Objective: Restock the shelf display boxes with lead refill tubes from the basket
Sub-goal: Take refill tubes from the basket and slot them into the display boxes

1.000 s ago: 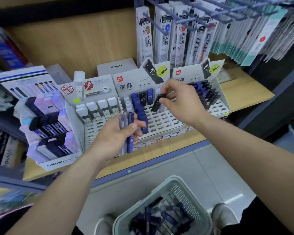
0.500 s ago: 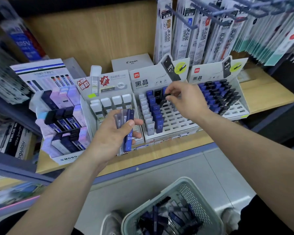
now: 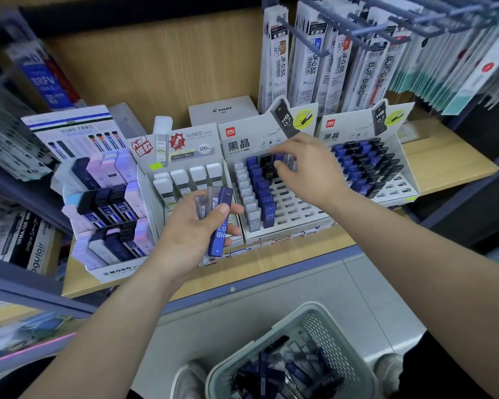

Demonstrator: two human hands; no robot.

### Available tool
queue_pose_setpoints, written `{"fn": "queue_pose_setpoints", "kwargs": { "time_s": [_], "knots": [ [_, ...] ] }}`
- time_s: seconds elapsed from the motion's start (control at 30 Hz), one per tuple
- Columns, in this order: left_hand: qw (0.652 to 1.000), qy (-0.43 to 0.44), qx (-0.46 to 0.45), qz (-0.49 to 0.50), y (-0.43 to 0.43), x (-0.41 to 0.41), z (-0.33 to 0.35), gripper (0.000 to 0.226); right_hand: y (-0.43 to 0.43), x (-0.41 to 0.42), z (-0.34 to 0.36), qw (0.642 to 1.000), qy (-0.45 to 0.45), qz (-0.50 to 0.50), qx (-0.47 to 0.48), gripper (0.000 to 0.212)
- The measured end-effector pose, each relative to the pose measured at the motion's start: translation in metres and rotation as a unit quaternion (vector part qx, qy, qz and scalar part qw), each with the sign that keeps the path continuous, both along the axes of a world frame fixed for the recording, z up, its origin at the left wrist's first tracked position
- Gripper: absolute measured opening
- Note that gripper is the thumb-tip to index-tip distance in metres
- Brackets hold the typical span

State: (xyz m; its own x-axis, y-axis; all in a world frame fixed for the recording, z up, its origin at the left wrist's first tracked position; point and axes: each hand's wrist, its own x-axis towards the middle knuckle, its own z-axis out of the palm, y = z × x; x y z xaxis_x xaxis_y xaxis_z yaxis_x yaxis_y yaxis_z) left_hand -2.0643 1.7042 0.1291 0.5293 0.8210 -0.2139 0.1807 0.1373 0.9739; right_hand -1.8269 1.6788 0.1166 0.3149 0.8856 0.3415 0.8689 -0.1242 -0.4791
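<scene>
Lead refill tubes (image 3: 220, 226): bundle clamped under thumb of left hand (image 3: 190, 234), blue one foremost. Fingers (image 3: 297, 151) of right hand (image 3: 311, 171) curled over back row of middle display box (image 3: 294, 205); gripping or just releasing, cannot tell. Black tube (image 3: 268, 171) carried a second ago now seated in its column. Many slots bare; more stock in basket (image 3: 314, 306) below. Restock under way, far from done.

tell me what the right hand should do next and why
Probably move the right hand over to the left hand and take the blue HB 0.7 tube: the left hand grips several tubes, and the middle display box has many empty slots.
</scene>
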Motion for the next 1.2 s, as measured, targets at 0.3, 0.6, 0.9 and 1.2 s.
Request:
{"fn": "queue_pose_setpoints", "kwargs": {
  "time_s": [0.3, 0.6, 0.9, 1.2],
  "knots": [
    [0.999, -0.035, -0.012, -0.023, -0.009, 0.017, 0.001, 0.029, -0.042, -0.053, 0.023, 0.935, 0.319, 0.147, -0.055, 0.011],
    [0.999, -0.019, 0.015, -0.024, -0.013, 0.025, 0.005, 0.024, -0.056, -0.036, 0.031, 0.898, 0.430, 0.086, -0.032, 0.011],
    [0.997, -0.014, 0.014, 0.078, -0.009, 0.027, 0.005, 0.028, -0.073, -0.024, 0.025, 0.907, 0.398, 0.077, -0.110, 0.005],
    [0.998, -0.002, 0.033, 0.054, -0.019, 0.034, 0.006, 0.028, -0.074, -0.041, 0.023, 0.898, 0.405, 0.130, -0.115, 0.039]
  ]
}}
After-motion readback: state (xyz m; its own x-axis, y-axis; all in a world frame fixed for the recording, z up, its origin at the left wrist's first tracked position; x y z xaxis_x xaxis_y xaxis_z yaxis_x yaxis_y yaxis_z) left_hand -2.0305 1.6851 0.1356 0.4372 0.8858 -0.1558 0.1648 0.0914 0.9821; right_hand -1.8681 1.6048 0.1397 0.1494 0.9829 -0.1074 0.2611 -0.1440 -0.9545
